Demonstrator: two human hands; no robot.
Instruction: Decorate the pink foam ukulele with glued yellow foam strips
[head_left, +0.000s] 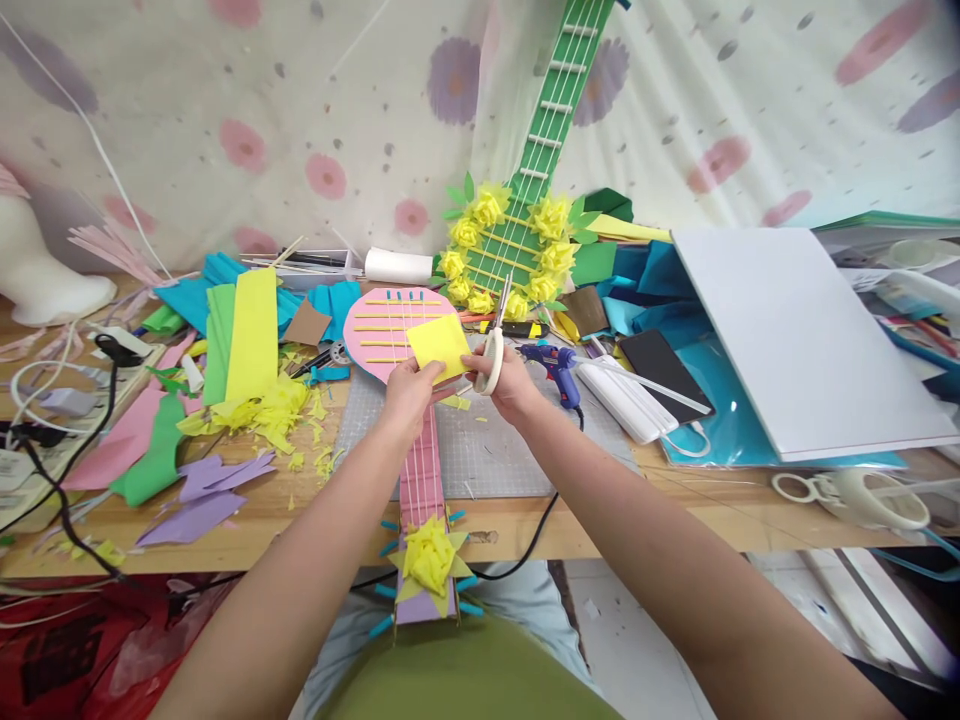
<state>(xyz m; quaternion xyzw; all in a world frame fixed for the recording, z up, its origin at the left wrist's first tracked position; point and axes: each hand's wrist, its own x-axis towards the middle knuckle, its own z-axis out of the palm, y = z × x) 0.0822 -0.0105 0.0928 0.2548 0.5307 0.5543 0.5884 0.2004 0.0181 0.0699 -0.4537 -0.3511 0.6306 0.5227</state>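
Between my two hands is a small piece of yellow paper [439,345], held up above the cutting mat. My left hand [407,398] pinches its lower left side. White-handled scissors [490,358] rest in my right hand [513,385], blades pointing up, and its fingertips also touch the paper's right edge. Beneath lies a pink paper guitar [379,325] with strings. Its pink neck [422,465] runs toward me and ends in a lilac head with a yellow paper flower [429,558] on it.
Behind stands a green paper guitar [525,230] ringed with yellow flowers. A blue glue gun [553,370], a white power bank [626,400] and a grey board [817,340] lie to the right. Yellow strips [252,335], scraps and purple paper [206,495] cover the left. The cutting mat [517,450] sits centrally.
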